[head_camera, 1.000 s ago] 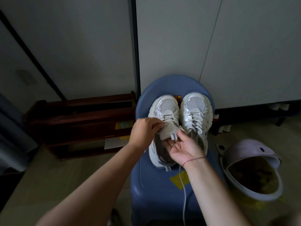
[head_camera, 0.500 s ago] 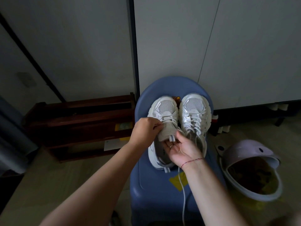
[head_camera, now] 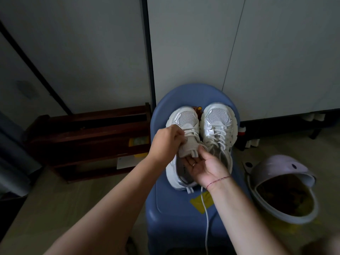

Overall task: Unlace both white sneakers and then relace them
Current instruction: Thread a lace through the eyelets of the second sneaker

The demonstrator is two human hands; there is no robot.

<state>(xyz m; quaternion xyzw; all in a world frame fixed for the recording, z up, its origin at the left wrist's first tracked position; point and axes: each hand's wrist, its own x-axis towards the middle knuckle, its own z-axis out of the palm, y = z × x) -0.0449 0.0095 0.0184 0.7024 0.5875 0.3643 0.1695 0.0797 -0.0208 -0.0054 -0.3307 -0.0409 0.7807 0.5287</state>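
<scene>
Presently the left sneaker [head_camera: 184, 118] and right sneaker [head_camera: 219, 116] sat side by side on the blue stool [head_camera: 173, 208], toes toward 12 o'clock. The left hand [head_camera: 165, 142] was curled on the tongue [head_camera: 185, 150] and upper laces of the left sneaker. The right hand [head_camera: 204, 166] lay palm-up at the tongue's 6 o'clock, fingers loose, gripping nothing. Risk: the loose lace [head_camera: 206, 218] trailed off the stool toward 6 o'clock, so a hard tug might snag it or drag the sneaker off. Dim light might cause a skipped eyelet.

Two sneakers [head_camera: 200, 137] side by side on a stool [head_camera: 176, 208]
</scene>
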